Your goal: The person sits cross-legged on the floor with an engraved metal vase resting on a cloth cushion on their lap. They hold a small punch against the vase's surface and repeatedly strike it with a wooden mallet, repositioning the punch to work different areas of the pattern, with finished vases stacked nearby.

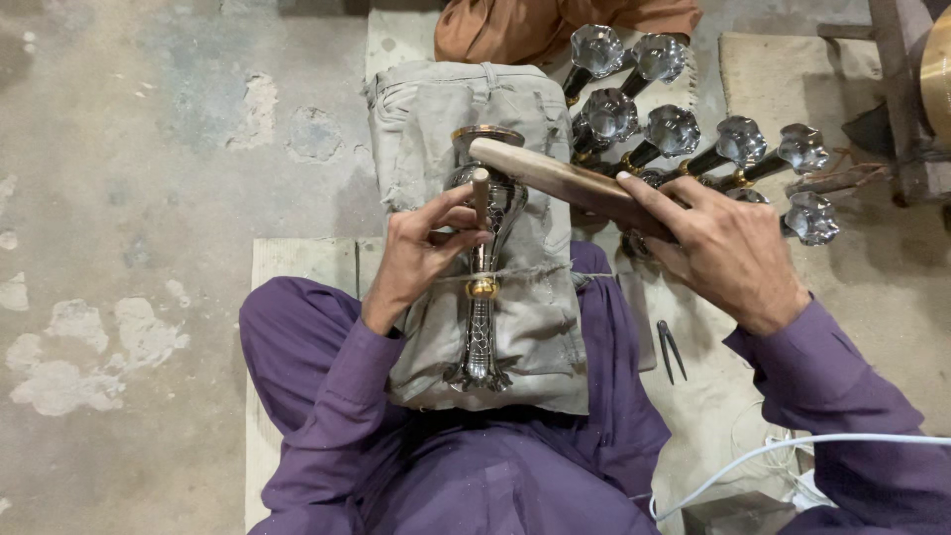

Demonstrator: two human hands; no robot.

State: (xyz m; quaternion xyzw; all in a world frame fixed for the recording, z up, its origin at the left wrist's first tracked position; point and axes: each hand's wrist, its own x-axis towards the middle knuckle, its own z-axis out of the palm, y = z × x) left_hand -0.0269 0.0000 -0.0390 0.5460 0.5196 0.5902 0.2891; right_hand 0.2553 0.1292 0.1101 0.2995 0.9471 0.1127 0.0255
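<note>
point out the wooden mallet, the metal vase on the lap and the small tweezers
wooden mallet (555, 178), head view, on the middle of its flat wooden body
metal vase (482, 327), head view, on its narrow engraved stem
tweezers (672, 349), head view, on the two dark prongs

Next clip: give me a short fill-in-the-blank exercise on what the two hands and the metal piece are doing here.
1. The right hand grips a ____ mallet.
2. The left hand holds a thin chisel against the metal goblet, which lies on a grey ____ across the lap.
3. More goblets lie beyond the ____ hand.
4. A pair of dividers lies below the right ____.

Missing words: wooden; cloth; right; hand
</note>
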